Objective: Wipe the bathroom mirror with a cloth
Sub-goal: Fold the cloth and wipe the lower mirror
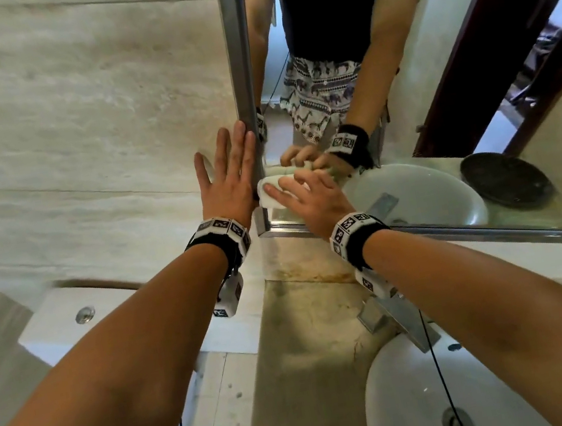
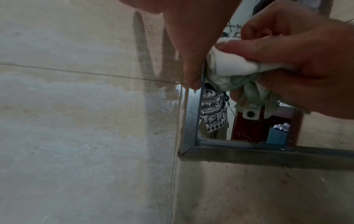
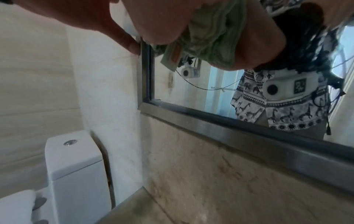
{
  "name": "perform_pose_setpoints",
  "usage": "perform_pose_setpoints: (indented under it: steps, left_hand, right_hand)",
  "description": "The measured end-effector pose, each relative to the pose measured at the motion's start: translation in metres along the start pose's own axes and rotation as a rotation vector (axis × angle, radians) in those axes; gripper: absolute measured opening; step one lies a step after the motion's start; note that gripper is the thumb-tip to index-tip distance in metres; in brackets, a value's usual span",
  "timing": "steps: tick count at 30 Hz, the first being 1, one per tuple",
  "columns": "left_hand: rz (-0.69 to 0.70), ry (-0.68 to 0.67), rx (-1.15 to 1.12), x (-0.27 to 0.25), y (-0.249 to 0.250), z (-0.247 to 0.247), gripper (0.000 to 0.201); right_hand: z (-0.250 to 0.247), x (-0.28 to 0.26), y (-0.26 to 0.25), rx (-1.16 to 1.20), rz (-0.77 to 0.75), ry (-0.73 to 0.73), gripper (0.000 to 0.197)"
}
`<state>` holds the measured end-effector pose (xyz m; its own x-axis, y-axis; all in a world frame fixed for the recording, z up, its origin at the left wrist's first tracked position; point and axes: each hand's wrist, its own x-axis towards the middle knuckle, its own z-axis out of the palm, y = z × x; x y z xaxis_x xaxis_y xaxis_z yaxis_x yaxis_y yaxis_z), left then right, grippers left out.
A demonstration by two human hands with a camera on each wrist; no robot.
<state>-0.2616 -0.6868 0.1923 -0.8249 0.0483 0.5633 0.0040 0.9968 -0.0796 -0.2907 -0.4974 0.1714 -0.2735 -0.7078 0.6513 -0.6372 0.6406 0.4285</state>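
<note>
The mirror [image 1: 418,83] hangs on the tiled wall in a metal frame [image 1: 238,51]. My right hand [image 1: 300,192] grips a bunched white and pale green cloth [image 1: 268,194] and presses it on the glass at the lower left corner. In the left wrist view its fingers curl over the cloth [image 2: 231,66], against the mirror [image 2: 249,130]. The right wrist view shows the cloth [image 3: 210,37] crumpled under the palm. My left hand [image 1: 230,169] lies flat on the wall tile with fingers straight, its edge along the frame, beside the cloth.
A white sink basin [image 1: 412,411] with a metal faucet [image 1: 398,312] stands below on a stained stone counter [image 1: 307,350]. A white toilet cistern [image 1: 103,319] stands to the left. The mirror reflects a dark dish [image 1: 506,180] and a doorway.
</note>
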Motion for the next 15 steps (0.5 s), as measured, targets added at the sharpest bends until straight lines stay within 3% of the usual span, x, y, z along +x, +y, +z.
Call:
perform_pose_setpoints:
  steps: [5,10,12,15]
  left_hand:
    - [-0.025,-0.042,0.034,0.0,0.005,-0.004,0.126]
    - [-0.062,-0.084,0.049,-0.006,0.011,-0.017,0.133]
    - [-0.074,-0.082,0.043,-0.008,0.014,-0.024,0.124]
    - [-0.065,-0.149,-0.014,-0.015,0.019,-0.047,0.105]
  right_hand:
    - [-0.006,-0.008,0.004,0.004,-0.14,-0.066,0.039]
    - [-0.013,-0.008,0.003,0.021,-0.261,-0.348,0.027]
    - [-0.03,0.001,0.001,-0.015,-0.226,-0.5,0.025]
    - [-0.061,0.008,0.003,0.085,-0.086,-0.681,0.045]
